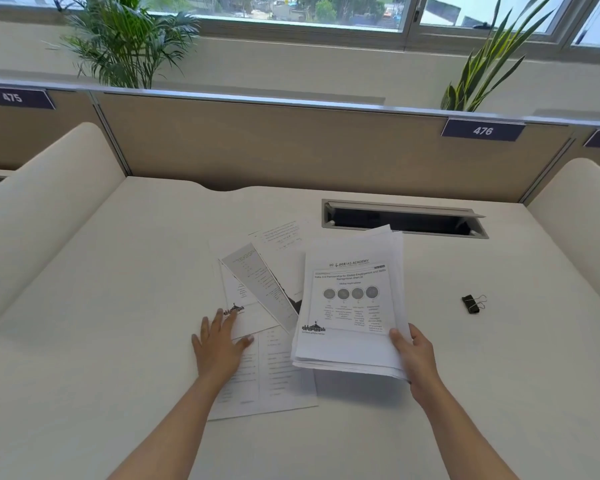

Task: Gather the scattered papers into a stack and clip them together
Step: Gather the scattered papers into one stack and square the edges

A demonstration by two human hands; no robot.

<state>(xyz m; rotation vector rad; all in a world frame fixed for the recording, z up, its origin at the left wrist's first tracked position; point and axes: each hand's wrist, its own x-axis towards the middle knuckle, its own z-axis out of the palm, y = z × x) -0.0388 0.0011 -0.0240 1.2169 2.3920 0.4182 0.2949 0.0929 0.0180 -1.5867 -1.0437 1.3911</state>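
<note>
A stack of printed papers (352,306) is lifted a little off the white desk, its top sheet showing a heading and a row of grey circles. My right hand (414,355) grips the stack at its lower right corner. Several loose sheets (264,289) lie fanned out and overlapping to the left of the stack. My left hand (219,341) rests flat on them with fingers spread. A black binder clip (473,303) lies alone on the desk to the right, well apart from both hands.
The white desk (118,306) has a tan partition behind it with number tags. A cable slot (402,219) with its flap raised sits just beyond the stack. Curved white side dividers (45,209) flank the desk. Potted plants stand behind the partition.
</note>
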